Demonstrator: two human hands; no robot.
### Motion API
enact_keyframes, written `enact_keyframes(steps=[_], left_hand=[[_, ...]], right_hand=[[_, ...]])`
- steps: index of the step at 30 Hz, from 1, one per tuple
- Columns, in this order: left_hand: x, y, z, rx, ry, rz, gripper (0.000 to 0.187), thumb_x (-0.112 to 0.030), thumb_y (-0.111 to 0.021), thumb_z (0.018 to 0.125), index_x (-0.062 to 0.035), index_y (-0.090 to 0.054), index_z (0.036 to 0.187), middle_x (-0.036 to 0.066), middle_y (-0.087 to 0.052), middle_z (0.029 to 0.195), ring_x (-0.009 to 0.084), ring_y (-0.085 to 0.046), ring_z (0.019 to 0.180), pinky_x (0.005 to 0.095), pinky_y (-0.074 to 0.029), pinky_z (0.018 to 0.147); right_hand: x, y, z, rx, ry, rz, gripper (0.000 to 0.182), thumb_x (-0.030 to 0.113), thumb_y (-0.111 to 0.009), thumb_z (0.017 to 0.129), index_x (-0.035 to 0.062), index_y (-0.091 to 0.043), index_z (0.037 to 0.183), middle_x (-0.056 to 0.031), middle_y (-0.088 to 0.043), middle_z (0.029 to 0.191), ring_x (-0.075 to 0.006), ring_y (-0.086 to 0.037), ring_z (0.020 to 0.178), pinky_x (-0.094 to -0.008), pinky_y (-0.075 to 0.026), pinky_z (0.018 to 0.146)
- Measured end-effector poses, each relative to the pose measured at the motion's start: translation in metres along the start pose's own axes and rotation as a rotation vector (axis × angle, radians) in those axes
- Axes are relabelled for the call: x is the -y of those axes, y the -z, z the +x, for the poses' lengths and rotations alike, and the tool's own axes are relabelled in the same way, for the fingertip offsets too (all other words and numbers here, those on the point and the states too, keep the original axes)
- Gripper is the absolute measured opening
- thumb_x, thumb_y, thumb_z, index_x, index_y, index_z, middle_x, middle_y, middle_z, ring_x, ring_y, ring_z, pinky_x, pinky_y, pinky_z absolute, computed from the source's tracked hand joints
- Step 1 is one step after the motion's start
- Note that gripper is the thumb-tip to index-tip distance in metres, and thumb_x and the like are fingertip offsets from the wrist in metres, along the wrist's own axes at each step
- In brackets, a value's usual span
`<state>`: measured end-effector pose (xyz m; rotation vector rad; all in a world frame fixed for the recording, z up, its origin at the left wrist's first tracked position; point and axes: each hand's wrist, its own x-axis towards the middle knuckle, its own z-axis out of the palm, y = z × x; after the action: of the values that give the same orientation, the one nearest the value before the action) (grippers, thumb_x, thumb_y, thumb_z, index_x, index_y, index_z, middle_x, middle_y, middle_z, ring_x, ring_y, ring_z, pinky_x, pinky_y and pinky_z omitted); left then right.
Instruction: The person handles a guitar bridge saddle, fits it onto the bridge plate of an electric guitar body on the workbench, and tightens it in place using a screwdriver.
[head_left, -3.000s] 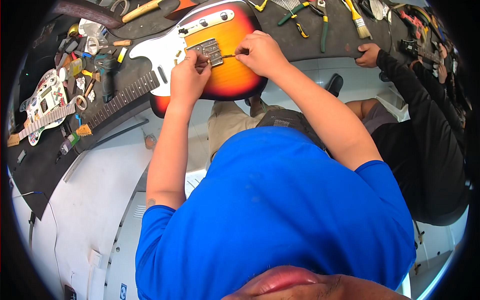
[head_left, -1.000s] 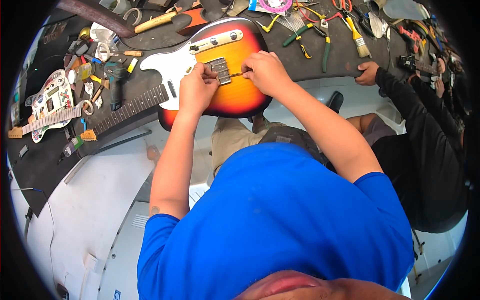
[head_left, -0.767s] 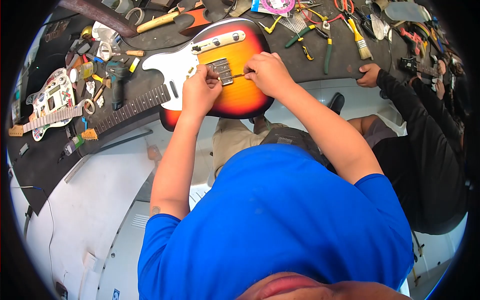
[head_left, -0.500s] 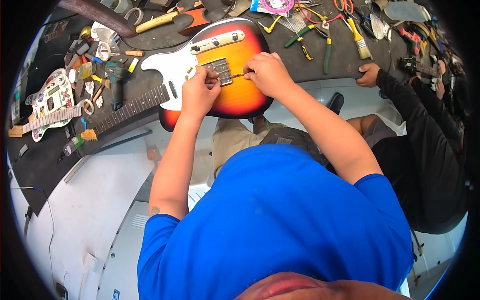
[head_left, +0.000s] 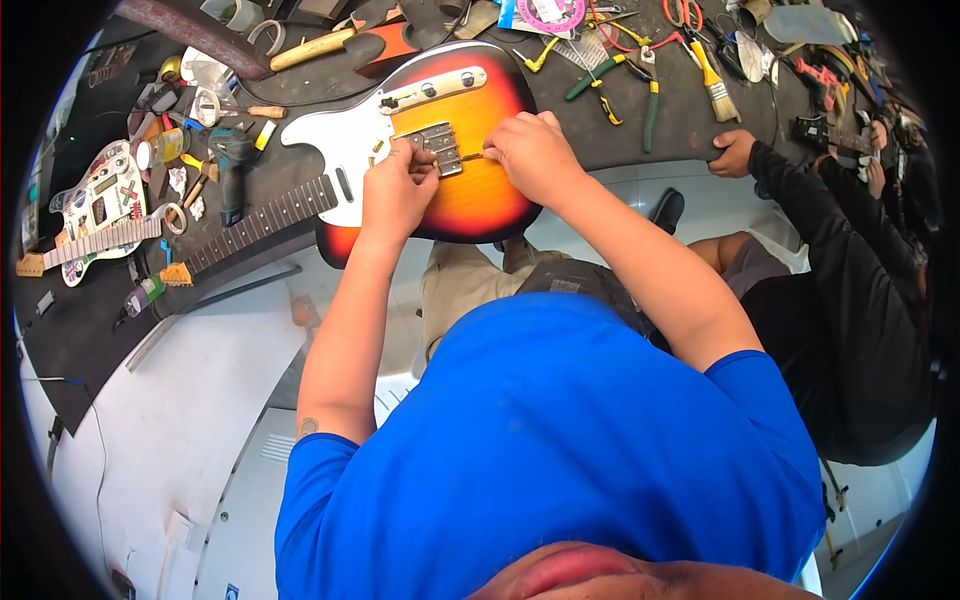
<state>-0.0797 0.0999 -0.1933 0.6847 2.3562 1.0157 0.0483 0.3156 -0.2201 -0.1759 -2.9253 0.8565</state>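
A sunburst electric guitar (head_left: 480, 200) lies on its back at the table's near edge, with a white pickguard (head_left: 312, 128) and a metal control plate (head_left: 440, 88). Its neck (head_left: 262, 222) points down to the left. My right hand (head_left: 537, 155) pinches a thin dark rod-like tool (head_left: 472, 157), whose tip meets the right end of the metal bridge (head_left: 445, 152). My left hand (head_left: 400, 192) rests at the bridge's left side, fingertips pressed together; whatever they grip is hidden.
Right of the guitar lie green-handled pliers (head_left: 597, 78), a yellow brush (head_left: 712, 75) and red-handled scissors (head_left: 683, 12). A drill (head_left: 233, 172) and a sticker-covered guitar (head_left: 105, 210) are on the left. A co-worker's hand (head_left: 735, 153) rests at the table edge.
Both hands stay at the bridge, with only a slight shift of the right hand and tool. The view has moved a little.
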Motion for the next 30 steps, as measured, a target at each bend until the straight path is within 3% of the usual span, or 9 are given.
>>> enact_keyframes(steps=[10, 17, 30], left_hand=[[-0.006, 0.000, -0.001, -0.009, 0.026, -0.016, 0.019, 0.000, -0.079, 0.089, -0.0001, -0.065, 0.101, 0.011, -0.082, 0.092, 0.0198, -0.082, 0.084, 0.0334, -0.065, 0.078], [-0.007, 0.000, 0.002, 0.008, 0.051, -0.002, 0.019, -0.001, -0.080, 0.089, -0.0008, -0.065, 0.101, 0.011, -0.082, 0.093, 0.0205, -0.082, 0.084, 0.0340, -0.065, 0.079], [-0.006, 0.000, 0.002, 0.029, 0.065, -0.032, 0.022, 0.001, -0.083, 0.089, -0.0003, -0.066, 0.102, 0.013, -0.083, 0.097, 0.0226, -0.082, 0.087, 0.0345, -0.065, 0.081]], right_hand=[[0.017, -0.010, 0.003, -0.081, -0.075, 0.161, 0.008, 0.010, -0.071, 0.097, 0.0083, -0.072, 0.104, -0.0095, -0.068, 0.106, -0.0333, -0.064, 0.105, -0.0461, -0.049, 0.092], [0.014, -0.010, -0.007, -0.118, -0.025, 0.092, 0.013, 0.007, -0.071, 0.093, 0.0132, -0.075, 0.103, -0.0048, -0.067, 0.107, -0.0291, -0.062, 0.111, -0.0467, -0.046, 0.095], [0.012, -0.007, -0.019, -0.185, -0.147, 0.100, 0.014, 0.008, -0.076, 0.091, 0.0158, -0.077, 0.103, -0.0004, -0.067, 0.107, -0.0273, -0.060, 0.113, -0.0460, -0.042, 0.096]])
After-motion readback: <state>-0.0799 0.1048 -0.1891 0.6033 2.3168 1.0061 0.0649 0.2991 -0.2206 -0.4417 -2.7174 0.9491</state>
